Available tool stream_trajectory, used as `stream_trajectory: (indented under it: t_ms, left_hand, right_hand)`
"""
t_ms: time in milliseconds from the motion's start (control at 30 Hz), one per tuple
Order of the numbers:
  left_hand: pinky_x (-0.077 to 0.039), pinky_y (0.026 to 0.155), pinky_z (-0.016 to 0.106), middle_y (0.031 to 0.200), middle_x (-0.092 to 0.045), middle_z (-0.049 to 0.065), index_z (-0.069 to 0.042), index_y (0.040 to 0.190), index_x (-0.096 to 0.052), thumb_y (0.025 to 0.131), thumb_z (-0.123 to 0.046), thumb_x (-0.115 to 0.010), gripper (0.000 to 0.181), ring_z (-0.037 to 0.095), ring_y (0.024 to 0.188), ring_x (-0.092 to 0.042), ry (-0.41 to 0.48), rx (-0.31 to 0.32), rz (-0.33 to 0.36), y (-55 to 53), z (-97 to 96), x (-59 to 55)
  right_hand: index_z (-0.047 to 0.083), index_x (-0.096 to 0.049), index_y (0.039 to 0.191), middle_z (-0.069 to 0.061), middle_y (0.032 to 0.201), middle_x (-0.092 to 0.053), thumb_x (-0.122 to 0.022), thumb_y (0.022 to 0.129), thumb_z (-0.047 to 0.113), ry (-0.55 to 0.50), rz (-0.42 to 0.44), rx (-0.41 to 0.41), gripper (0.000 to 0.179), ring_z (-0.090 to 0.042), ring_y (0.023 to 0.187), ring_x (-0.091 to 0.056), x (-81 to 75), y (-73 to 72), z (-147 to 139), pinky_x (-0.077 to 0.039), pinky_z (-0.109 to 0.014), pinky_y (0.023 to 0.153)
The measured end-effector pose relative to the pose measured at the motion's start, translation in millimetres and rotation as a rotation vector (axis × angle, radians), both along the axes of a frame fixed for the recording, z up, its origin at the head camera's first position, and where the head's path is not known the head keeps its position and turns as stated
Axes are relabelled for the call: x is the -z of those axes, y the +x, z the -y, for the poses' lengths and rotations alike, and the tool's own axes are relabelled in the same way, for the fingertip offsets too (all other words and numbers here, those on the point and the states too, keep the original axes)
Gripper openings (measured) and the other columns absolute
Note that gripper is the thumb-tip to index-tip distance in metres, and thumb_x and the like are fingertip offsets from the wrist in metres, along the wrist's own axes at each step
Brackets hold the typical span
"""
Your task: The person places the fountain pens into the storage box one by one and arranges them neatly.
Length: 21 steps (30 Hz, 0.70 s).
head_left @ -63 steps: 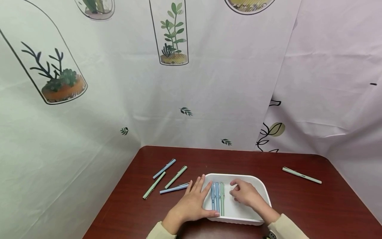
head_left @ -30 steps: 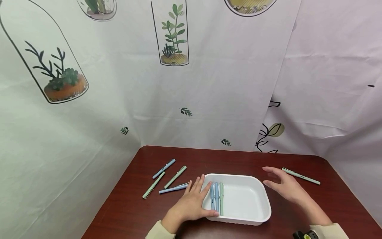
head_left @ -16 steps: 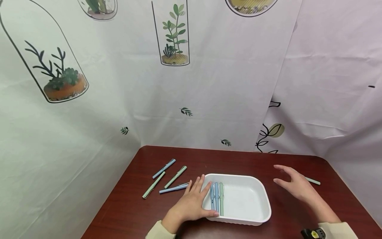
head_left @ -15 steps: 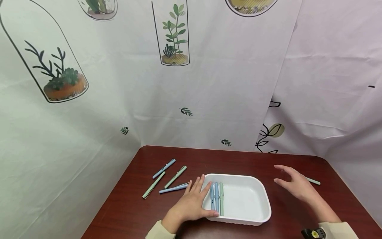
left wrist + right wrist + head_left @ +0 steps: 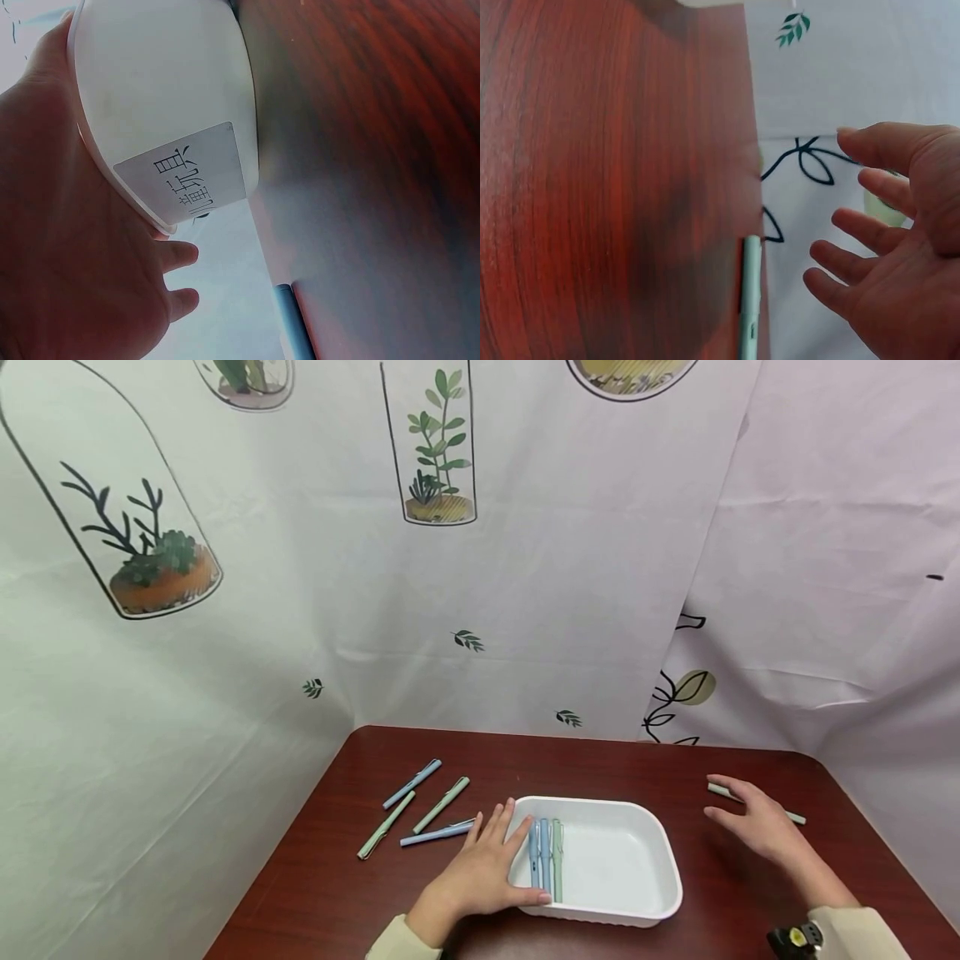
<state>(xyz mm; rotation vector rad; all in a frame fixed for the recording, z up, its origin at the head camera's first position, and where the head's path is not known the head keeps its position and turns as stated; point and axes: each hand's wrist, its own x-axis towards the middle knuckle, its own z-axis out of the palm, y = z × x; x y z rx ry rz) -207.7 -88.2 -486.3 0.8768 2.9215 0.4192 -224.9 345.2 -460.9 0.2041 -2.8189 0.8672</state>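
My left hand (image 5: 480,877) rests spread on the left rim of a white plastic tray (image 5: 622,860), its thumb along the front edge. In the left wrist view a paper label (image 5: 184,176) shows on the tray's outer wall. Two blue pens (image 5: 545,860) and one green pen (image 5: 557,860) lie side by side inside, at the tray's left. My right hand (image 5: 761,827) hovers right of the tray, thumb and fingers apart with nothing between them. Behind it lies a pale green pen (image 5: 797,817), its middle hidden in the head view; the right wrist view shows the pen (image 5: 751,300) beyond the fingers.
On the left of the dark red table (image 5: 600,768) lie more pens: a blue pen (image 5: 412,783), two green pens (image 5: 441,805), and another blue pen (image 5: 437,834) reaching toward my left fingers. Patterned cloth (image 5: 525,610) hangs behind the table's far edge.
My right hand has left the tray's inside and moved right to the pale green pen, passing in front of it. My left hand and the pens have stayed put.
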Motion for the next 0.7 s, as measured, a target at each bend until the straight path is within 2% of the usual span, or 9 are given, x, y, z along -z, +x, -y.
stream_trajectory:
  t_ms: [100,267,500,700]
  left_hand:
    - [-0.016,0.121,0.061,0.169,-0.013,0.015,-0.020,0.162,-0.027,0.080,-0.083,-0.057,0.107,0.034,0.155,-0.017,-0.002,-0.002,0.001,0.3,0.1,0.5]
    - [-0.016,0.121,0.061,0.169,-0.013,0.015,-0.020,0.162,-0.027,0.080,-0.084,-0.056,0.108,0.035,0.155,-0.017,-0.008,-0.003,-0.003,0.4,-0.6,0.3]
    - [-0.017,0.121,0.061,0.169,-0.013,0.015,-0.020,0.162,-0.027,0.080,-0.084,-0.056,0.108,0.034,0.155,-0.017,-0.011,-0.004,-0.001,-0.2,-0.5,0.3]
    - [-0.016,0.121,0.060,0.169,-0.013,0.015,-0.020,0.162,-0.027,0.080,-0.084,-0.056,0.107,0.035,0.155,-0.017,-0.010,0.003,-0.005,-1.6,0.1,1.9]
  right_hand:
    - [-0.004,-0.052,0.139,-0.036,0.137,-0.050,-0.073,0.093,0.025,-0.003,0.010,0.014,0.058,-0.056,0.125,-0.046,3.9,-2.9,-8,-0.041,-0.067,0.092]
    - [-0.003,-0.049,0.141,-0.038,0.138,-0.047,-0.071,0.095,0.027,0.000,0.049,0.067,0.060,-0.060,0.121,-0.045,11.1,-9.1,-23,-0.031,-0.078,0.086]
    - [-0.006,-0.046,0.141,-0.040,0.135,-0.046,-0.070,0.095,0.022,0.041,0.034,0.086,0.059,-0.058,0.118,-0.047,19.5,-17.5,-36,-0.040,-0.070,0.087]
    - [-0.007,-0.038,0.146,-0.043,0.140,-0.038,-0.065,0.097,0.022,0.066,0.079,0.100,0.064,-0.063,0.123,-0.039,23.0,-24.7,-42,-0.036,-0.076,0.089]
